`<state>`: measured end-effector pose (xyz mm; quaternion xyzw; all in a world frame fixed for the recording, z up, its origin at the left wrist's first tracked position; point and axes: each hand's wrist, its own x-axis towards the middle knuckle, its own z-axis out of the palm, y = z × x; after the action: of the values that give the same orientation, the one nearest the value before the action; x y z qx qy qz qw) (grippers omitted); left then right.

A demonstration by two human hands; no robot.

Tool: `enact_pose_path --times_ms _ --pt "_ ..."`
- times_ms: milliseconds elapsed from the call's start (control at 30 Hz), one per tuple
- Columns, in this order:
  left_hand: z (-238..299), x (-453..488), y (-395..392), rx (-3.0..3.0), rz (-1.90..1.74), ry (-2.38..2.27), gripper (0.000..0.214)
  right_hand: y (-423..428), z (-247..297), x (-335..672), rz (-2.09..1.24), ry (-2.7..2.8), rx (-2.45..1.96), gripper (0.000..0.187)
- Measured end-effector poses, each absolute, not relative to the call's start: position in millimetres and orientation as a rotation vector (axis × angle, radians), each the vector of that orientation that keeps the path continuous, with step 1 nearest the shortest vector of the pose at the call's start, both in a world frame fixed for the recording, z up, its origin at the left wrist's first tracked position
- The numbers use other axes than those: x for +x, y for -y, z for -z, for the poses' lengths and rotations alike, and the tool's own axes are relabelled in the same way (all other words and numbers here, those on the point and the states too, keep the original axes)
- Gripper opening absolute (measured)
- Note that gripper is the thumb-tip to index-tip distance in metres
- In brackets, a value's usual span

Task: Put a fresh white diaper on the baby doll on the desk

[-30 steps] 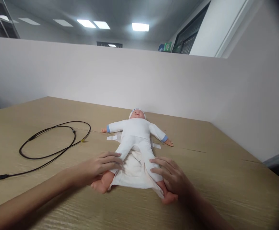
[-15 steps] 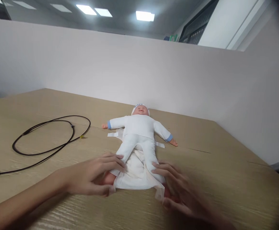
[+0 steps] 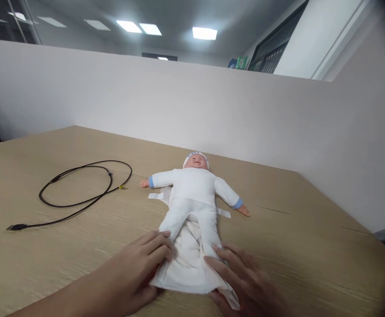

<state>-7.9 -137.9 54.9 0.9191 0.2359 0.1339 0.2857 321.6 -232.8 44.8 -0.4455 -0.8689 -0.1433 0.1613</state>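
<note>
A baby doll (image 3: pixel 192 189) in a white suit and cap lies on its back on the wooden table (image 3: pixel 80 246), arms spread, head away from me. A white cloth, like an unfolded nappy (image 3: pixel 187 268), lies under its hips and between its legs. My left hand (image 3: pixel 136 273) rests over the doll's left-side leg at the cloth's edge, fingers stretched out. My right hand (image 3: pixel 245 281) lies over the other leg with fingers spread on the cloth's right side. The doll's feet are hidden under my hands.
A black cable (image 3: pixel 80 189) lies looped on the table to the left, its plug end near the left side. A white partition wall (image 3: pixel 179 105) runs behind the table and along the right.
Both hands slid nearer to me along the doll's legs and now cover its feet. The camera view shifted a little, so the doll sits lower in the picture.
</note>
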Motion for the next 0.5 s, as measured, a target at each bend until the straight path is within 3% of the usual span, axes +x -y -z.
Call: enact_pose_path --times_ms 233,367,500 --pt "-49 -5 134 2.572 -0.419 -0.58 0.032 238 -44 306 0.53 2.483 -1.29 0.038" --pt "-56 0 121 2.581 -0.433 -0.637 0.02 229 -54 293 0.304 2.435 -1.358 0.024" --pt "-70 7 99 2.472 -0.553 -0.692 0.028 210 -63 297 0.0 2.227 -1.374 0.008"
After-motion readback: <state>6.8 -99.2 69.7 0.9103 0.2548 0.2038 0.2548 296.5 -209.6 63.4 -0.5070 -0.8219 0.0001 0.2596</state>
